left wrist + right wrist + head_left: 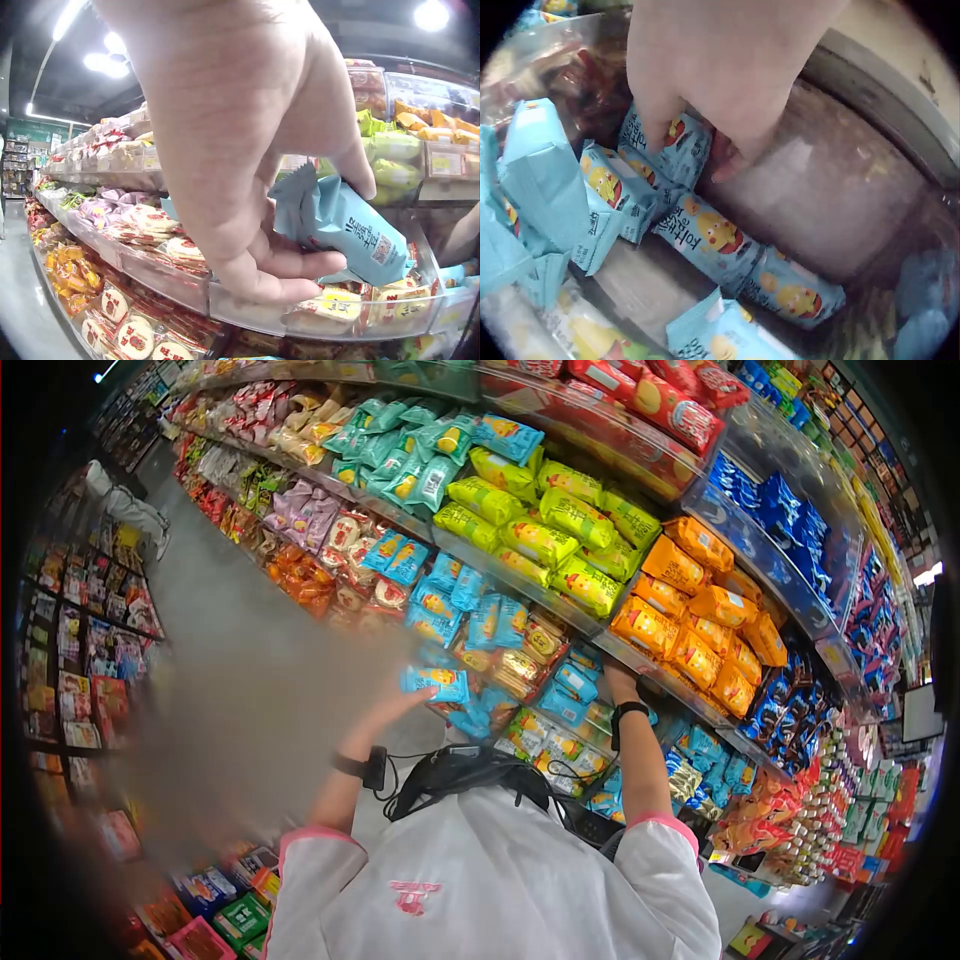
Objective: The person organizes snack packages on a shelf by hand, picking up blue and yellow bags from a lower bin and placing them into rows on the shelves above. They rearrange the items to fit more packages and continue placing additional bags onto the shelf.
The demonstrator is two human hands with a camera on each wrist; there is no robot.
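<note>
My left hand (392, 708) holds a light blue snack packet (436, 683) above the lower shelf. The left wrist view shows this hand (232, 142) from behind, thumb and fingers around the crimped end of the packet (349, 229), whose printed side faces outward. Down in a clear bin, my right hand (720, 75) pinches a blue packet (684, 154) between thumb and fingers. More blue packets (714, 234) with a yellow cartoon lie below and left of it. From above, the right hand (621, 682) is partly hidden under the shelf with orange packets (690, 610).
Green packets (540, 525) and teal packets (410, 460) fill the upper shelf. Clear bin fronts (165, 281) run along the shelves. A person (130, 505) stands in the aisle at the far left. Something blurred covers the left of the head view.
</note>
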